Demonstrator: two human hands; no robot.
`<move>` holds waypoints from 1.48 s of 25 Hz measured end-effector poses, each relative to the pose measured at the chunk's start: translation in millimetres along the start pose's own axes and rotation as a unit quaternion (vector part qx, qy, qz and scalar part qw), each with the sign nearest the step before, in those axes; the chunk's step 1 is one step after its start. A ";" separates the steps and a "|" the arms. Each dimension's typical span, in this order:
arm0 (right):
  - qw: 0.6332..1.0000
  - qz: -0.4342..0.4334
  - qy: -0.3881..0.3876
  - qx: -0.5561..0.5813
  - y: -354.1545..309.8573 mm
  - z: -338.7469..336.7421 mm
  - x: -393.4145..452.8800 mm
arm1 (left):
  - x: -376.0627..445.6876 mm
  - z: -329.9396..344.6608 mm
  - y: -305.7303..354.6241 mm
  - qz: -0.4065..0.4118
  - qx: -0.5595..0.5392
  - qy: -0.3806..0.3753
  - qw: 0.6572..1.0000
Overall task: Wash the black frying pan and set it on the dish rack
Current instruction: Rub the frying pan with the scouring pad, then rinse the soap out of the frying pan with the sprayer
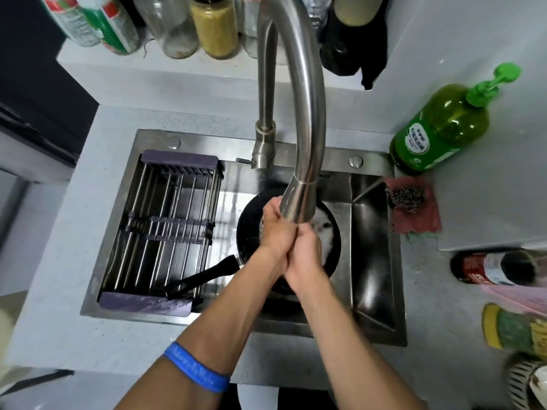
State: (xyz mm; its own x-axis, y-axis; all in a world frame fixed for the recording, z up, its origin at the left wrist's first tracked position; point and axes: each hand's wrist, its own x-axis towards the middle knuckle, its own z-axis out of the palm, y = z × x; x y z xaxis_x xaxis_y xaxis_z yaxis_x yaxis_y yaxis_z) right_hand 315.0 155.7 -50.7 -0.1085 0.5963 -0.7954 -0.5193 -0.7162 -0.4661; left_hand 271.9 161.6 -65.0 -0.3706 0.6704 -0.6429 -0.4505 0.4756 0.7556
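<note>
A: Here's the sink (373, 261) set into the counter (59, 291); the dish rack (165, 229) spans its left half; the frying pan (245, 229) lies in the basin just right of the rack, its handle (207, 275) reaching back-left onto the rack's near end.

B: And the faucet (293, 113) rises from behind the basin, arching forward over the pan; both hands, left hand (276, 232) and right hand (305, 253), meet under its spout, above the pan; touching each other, I think, though the spout hides the fingertips.

A: Right of the sink, a soap bottle (438, 128) at the back; a scouring pad (405, 196) on a cloth (420, 217) just before it; jars (213, 28) on the ledge behind.
</note>
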 end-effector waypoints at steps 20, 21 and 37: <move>0.993 0.031 -0.044 -0.107 -10.1 -13.2 -11.5 | -13.2 -54.6 -19.3 0.208 0.301 -0.096 0.926; 0.972 0.011 -0.029 -0.233 -14.4 -26.4 -15.2 | -10.7 -71.5 -26.7 0.211 0.372 -0.106 0.898; 0.901 -0.001 0.232 -0.366 13.9 -156.3 107.5 | 35.2 -146.7 -73.8 0.088 0.789 -0.050 0.606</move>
State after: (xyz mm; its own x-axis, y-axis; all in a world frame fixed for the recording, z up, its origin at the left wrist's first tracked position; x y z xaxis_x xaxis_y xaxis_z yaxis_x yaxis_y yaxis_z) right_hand 428.7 153.1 -203.2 0.3454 0.5042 -0.7915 0.1980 -0.8636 -0.4637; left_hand 173.0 66.5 -161.9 -0.2135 0.7838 -0.5832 0.9555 0.2920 0.0426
